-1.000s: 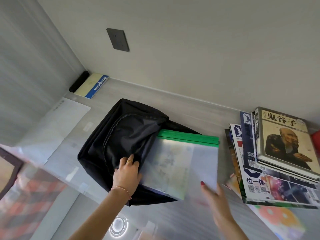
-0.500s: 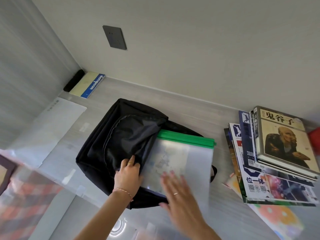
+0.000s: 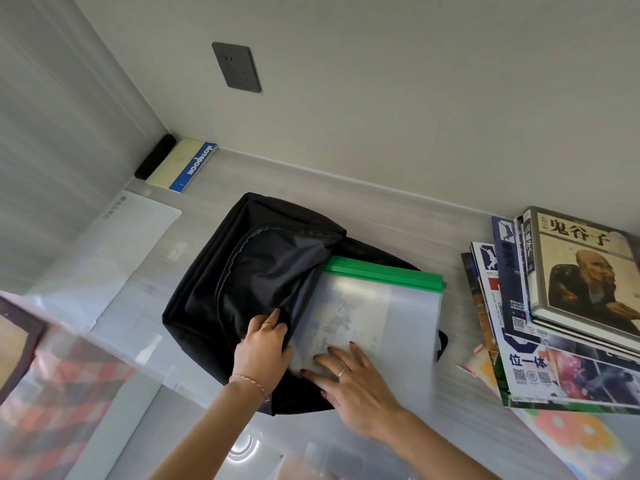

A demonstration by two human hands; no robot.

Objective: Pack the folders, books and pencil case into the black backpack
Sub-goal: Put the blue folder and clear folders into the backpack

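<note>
The black backpack [image 3: 242,285] lies flat on the table, its mouth facing right. My left hand [image 3: 265,344] grips the edge of its opening flap and holds it up. Clear plastic folders with green spines [image 3: 391,306] stick out of the opening, their left part under the flap. My right hand [image 3: 349,379] lies flat on the folders' near left corner, fingers spread. A stack of books and magazines [image 3: 568,306] sits at the right. A black pencil case [image 3: 155,156] lies in the far left corner.
A cream notebook with a blue spine [image 3: 181,164] rests beside the pencil case against the wall. A clear sheet folder [image 3: 114,251] lies at the left. A colourful flat sleeve [image 3: 575,434] pokes out under the book stack. The table's near edge runs close below the backpack.
My right hand moved from the folders' right near corner onto their left part and now presses flat there. The folders slid slightly further into the backpack. My left hand kept its hold on the flap.
</note>
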